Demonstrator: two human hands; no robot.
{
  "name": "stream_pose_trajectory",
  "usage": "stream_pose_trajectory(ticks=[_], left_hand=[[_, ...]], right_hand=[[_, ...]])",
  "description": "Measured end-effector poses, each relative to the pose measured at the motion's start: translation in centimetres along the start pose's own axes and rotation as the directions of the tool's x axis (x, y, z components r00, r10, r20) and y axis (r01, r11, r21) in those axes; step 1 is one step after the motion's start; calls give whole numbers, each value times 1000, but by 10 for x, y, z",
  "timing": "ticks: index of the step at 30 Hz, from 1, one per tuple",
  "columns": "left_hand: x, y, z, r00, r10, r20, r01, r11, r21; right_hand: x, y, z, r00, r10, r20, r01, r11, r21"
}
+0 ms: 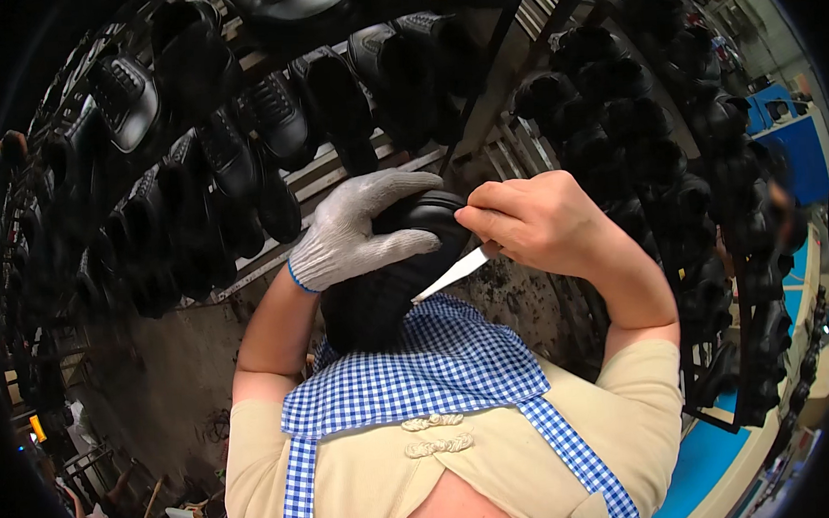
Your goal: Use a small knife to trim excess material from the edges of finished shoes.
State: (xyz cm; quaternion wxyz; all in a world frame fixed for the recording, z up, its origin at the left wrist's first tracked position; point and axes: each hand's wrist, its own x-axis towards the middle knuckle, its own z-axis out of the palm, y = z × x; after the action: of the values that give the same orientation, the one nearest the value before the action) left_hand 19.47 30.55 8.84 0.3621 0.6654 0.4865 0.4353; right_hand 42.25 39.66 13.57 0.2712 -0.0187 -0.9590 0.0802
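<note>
Close in, a blue-and-white checked apron (pixel 420 371) lies over a beige top, and both forearms rise from it, bent at the elbows, to meet at chest height. The left hand (pixel 357 229), in a grey knit glove with a blue cuff, is wrapped over a black shoe (pixel 379 294), fingers curled across its upper end and holding it steady against the apron's bib. The right hand (pixel 535 225) is bare, closed around a small tool whose pale flat blade (pixel 448 276) slants down and left until its tip touches the shoe's side; the handle is hidden in the fist. The two hands sit just beside each other, with little room between them and the shoe. Below the elbows the floor is dark and stained. Beyond the hands a metal rack (pixel 353 164) leans across the view, its rails crowded with black shoes (pixel 230 147) hung in rows, closing off the space directly ahead. To the right a second rack (pixel 652 143) of dark shoes stands near the right elbow, and past it runs a blue counter (pixel 793 145).
</note>
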Motion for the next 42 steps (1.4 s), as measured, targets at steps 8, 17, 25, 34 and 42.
stream_pose_trajectory(ticks=[8,17,25,34,42], left_hand=[[-3,-6,13,982,-32,188,26,999,32],[-3,-16,16,963,-145,225,204,943,-263],[-27,-48,8,852,-360,-380,244,915,-320],[-41,-112,51,467,-647,-602,68,705,-706],[-91,-193,68,398,-917,-12,195,97,-976]], right_hand=[[2,-4,2,924,4,382,44,992,-116],[-33,14,31,946,261,194,-325,789,522],[-140,-6,152,680,679,276,-725,566,392],[-159,-38,203,412,573,708,-898,125,422],[-133,-20,269,622,563,544,-701,91,708]])
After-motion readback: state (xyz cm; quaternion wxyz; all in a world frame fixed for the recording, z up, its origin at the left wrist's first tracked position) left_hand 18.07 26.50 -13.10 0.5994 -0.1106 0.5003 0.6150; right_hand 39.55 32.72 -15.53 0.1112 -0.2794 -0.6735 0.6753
